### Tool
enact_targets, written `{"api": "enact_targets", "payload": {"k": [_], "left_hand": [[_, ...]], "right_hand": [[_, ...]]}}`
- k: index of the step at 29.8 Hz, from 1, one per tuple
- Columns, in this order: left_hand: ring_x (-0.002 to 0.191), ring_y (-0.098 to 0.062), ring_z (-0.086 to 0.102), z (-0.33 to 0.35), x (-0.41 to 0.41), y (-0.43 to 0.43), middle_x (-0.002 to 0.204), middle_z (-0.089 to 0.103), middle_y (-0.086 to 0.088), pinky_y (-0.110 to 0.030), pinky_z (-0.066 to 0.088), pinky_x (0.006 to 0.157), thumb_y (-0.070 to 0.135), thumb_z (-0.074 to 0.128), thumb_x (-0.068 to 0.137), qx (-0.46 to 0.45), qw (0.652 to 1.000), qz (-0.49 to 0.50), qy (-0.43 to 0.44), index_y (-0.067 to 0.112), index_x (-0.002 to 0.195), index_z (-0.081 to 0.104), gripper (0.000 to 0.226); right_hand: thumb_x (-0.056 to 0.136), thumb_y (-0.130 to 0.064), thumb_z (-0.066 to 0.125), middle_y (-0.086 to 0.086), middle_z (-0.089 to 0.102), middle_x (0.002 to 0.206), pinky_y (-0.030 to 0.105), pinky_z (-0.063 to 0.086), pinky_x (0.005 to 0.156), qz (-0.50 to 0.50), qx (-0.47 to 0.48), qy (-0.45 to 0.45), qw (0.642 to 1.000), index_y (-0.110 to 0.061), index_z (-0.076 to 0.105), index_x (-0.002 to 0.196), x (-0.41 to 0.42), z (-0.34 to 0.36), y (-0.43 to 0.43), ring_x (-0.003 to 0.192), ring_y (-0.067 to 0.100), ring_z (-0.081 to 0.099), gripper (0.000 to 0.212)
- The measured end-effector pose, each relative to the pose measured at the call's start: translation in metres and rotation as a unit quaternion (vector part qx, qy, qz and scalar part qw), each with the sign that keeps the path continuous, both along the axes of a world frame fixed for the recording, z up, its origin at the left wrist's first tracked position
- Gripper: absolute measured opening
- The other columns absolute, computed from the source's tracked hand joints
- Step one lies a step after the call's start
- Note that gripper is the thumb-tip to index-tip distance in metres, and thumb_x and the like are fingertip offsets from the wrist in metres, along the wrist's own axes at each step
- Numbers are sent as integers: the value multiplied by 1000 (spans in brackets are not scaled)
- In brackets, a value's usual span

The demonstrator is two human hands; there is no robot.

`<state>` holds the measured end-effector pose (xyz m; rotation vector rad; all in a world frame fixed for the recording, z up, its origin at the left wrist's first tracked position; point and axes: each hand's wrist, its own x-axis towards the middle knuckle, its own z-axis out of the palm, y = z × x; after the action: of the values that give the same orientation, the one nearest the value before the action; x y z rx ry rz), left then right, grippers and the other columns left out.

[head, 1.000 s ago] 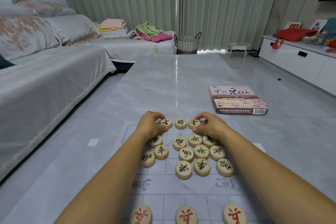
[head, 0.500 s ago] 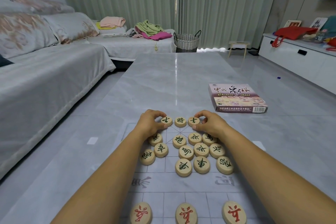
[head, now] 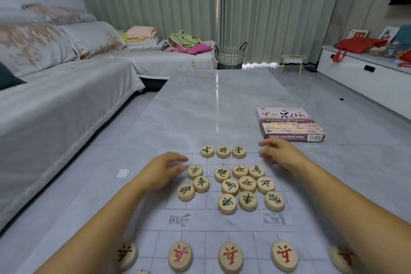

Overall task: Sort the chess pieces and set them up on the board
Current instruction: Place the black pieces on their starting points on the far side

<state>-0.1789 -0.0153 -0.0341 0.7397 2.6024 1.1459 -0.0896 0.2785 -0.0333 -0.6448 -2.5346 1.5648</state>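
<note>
My left hand [head: 162, 169] and right hand [head: 284, 155] are loose and hold nothing, one on each side of the green chess pieces [head: 247, 184] piled at the far end of the board [head: 222, 220]. A quick grab could knock the neat far row [head: 223, 151] crooked.

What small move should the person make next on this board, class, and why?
Probably pick one loose green-lettered piece from the cluster and set it beside the row of three at the far edge of the board. The left hand and right hand both hold nothing, and the cluster lies unsorted.
</note>
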Motion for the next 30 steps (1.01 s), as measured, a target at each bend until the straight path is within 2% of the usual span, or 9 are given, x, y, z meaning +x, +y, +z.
{"api": "enact_targets", "payload": {"k": [3,7,10,14,19,22,25,27,30], "left_hand": [[120,-4,41,-11,16,-8,130,46,12,-15,27,101,14,43,96,-35,998,-44,11,17,128,53,33],[119,-8,48,-10,31,1,126,55,9,-18,33,100,15,41,97,7,998,-49,-44,22,125,56,32],[108,-10,53,-3,41,4,119,57,6,-19,39,93,16,45,96,51,996,-27,-68,19,123,56,30],[96,-16,58,-4,43,-18,112,61,-2,-22,45,82,6,48,93,120,988,42,-90,18,107,59,21],[109,-22,59,-9,49,-43,110,68,-7,-37,42,101,-1,47,90,288,933,123,-178,10,96,66,22],[105,-22,60,-8,50,-40,107,68,-7,-35,44,98,-1,52,88,277,935,119,-185,7,97,65,18],[105,-24,61,-9,50,-40,104,69,-9,-33,45,96,0,56,86,268,939,115,-183,5,97,66,16],[105,-25,61,-10,49,-41,104,69,-10,-37,44,99,0,56,86,275,936,123,-182,4,97,66,16],[106,-26,61,-11,48,-40,104,69,-11,-39,43,102,0,56,86,273,937,123,-182,5,95,66,15]], "right_hand": [[93,-8,48,3,62,98,19,42,69,45,82,-4,996,-19,64,104,23,-4,0,76,9,53,22],[93,-7,47,-8,56,86,14,39,64,113,104,-33,988,-17,58,120,38,-8,-15,73,5,51,32],[93,-8,47,-11,53,83,14,39,64,102,79,-28,991,-22,54,119,46,-7,-17,72,3,50,30],[91,-10,53,-1,58,92,17,43,70,34,34,18,999,-25,57,97,60,-7,-15,86,15,54,17],[87,-5,57,4,59,78,23,44,61,3,19,7,1000,-18,58,80,71,-3,-19,67,14,53,14],[86,-12,62,3,62,76,21,43,60,31,20,-20,999,-12,58,84,78,3,-21,66,13,52,4],[83,-15,66,0,60,74,24,42,63,47,26,-5,999,-13,57,83,84,9,-30,65,12,50,9],[81,-16,69,-1,57,74,23,41,63,61,53,15,997,-16,57,83,84,13,-43,65,11,49,11],[79,-26,69,-4,52,87,20,40,65,104,186,2,977,-20,55,86,80,19,-65,74,9,49,16]]}}
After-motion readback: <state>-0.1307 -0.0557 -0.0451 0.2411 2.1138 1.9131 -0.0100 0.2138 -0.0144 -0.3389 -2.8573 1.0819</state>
